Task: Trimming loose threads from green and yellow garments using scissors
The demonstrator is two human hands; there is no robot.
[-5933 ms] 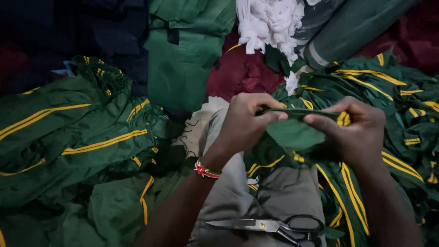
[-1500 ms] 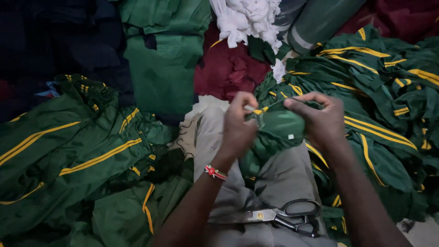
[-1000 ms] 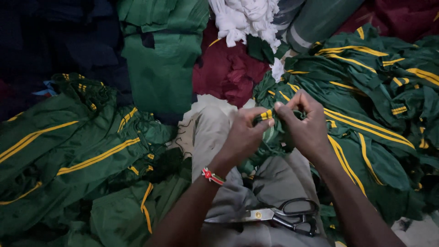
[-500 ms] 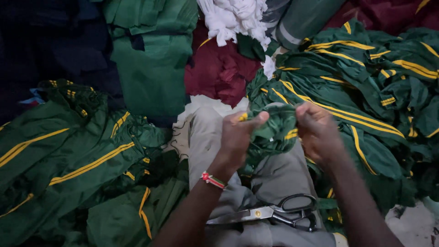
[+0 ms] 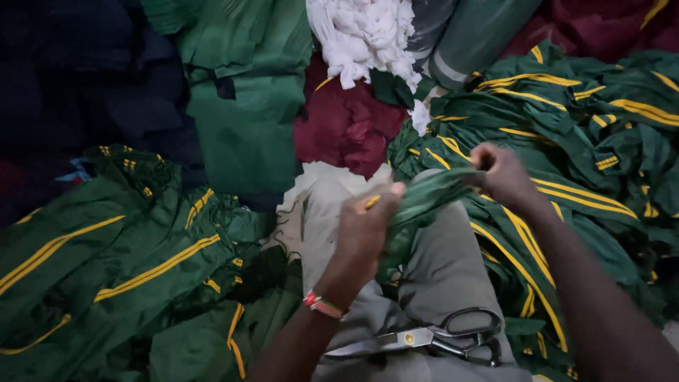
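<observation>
Left hand (image 5: 364,230) and right hand (image 5: 503,173) both pinched shut on green cloth (image 5: 424,201), pulled it tight between them. Scissors (image 5: 438,339) lay on lap, untouched. Next move probably needed scissors.

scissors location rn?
In the head view, low and right of centre: the scissors lie on the person's grey-trousered lap, between the forearms, below the left hand and right hand, which grip a green garment.

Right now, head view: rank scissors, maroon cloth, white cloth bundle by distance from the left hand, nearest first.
1. Maroon cloth: just above the left hand.
2. Scissors: on the lap, below and right; close to the maroon cloth's distance.
3. White cloth bundle: top edge, clearly farthest.
</observation>
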